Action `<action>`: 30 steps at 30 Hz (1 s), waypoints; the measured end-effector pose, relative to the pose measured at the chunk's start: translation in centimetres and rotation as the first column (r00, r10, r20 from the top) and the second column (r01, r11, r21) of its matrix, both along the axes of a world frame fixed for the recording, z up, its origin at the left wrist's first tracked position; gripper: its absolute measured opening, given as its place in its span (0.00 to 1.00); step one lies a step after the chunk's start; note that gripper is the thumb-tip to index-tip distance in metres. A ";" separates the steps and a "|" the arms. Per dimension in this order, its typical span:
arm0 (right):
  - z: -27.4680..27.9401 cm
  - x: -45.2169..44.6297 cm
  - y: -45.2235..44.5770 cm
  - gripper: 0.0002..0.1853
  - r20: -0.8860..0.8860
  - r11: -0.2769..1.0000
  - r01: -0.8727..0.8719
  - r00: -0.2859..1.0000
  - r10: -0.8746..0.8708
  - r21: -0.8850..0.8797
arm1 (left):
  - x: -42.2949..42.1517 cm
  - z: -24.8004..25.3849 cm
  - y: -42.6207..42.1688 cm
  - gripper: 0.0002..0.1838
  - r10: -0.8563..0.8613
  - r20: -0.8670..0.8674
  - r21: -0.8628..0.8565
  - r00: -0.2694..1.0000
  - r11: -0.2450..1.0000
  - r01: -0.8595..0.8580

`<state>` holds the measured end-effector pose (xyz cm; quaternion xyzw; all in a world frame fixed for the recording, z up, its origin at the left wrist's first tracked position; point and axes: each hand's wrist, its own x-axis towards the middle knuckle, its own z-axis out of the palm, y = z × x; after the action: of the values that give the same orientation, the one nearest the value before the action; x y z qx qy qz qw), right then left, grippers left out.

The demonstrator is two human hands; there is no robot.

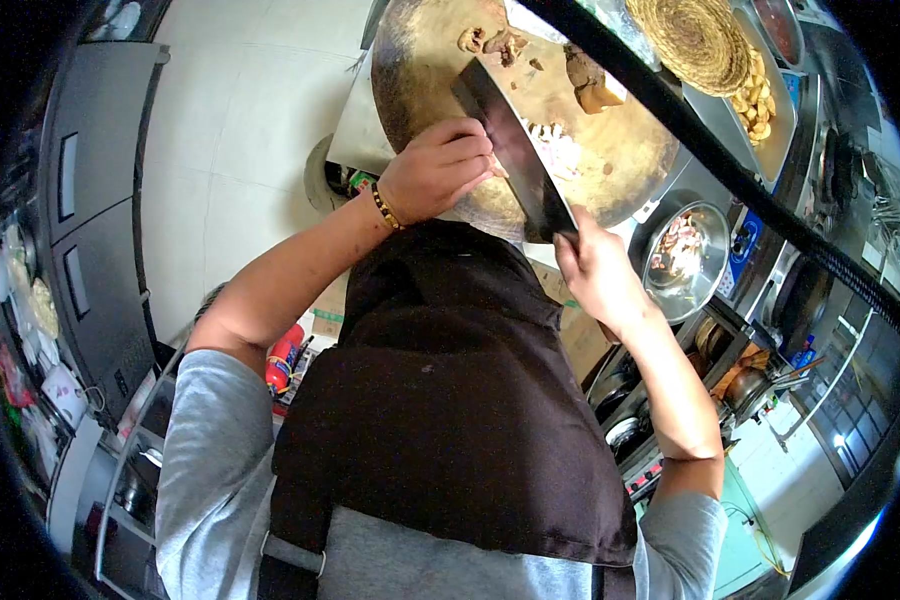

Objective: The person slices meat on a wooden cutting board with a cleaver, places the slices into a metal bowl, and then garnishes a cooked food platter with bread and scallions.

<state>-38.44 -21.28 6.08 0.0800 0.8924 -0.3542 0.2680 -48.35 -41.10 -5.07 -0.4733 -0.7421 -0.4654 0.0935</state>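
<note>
A large round wooden chopping board lies ahead of me. My right hand is wrapped round the handle end of a wide cleaver, whose blade slants up and left across the board. Close against the blade's left side, my left hand has its fingers curled on a pale piece of food, mostly hidden under them. Chopped pale pieces lie just right of the blade. Brown chunks rest near the board's far edge, and a larger brown piece sits farther right.
A metal bowl with chopped pieces stands right of the board. Beyond it are a tray of yellow slices and a woven round mat. A black strap crosses the view. A grey cabinet stands at left.
</note>
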 end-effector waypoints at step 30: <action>0.2 -1.6 -0.7 0.10 -0.035 0.980 -0.147 0.988 0.153 0.137 | 0.1 -0.5 -0.1 0.09 0.092 0.020 -0.049 0.996 0.995 -0.090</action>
<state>-40.03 -21.94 6.29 0.0221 0.9236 -0.2738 0.2674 -48.21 -41.18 -5.61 -0.4358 -0.7749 -0.4479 0.0947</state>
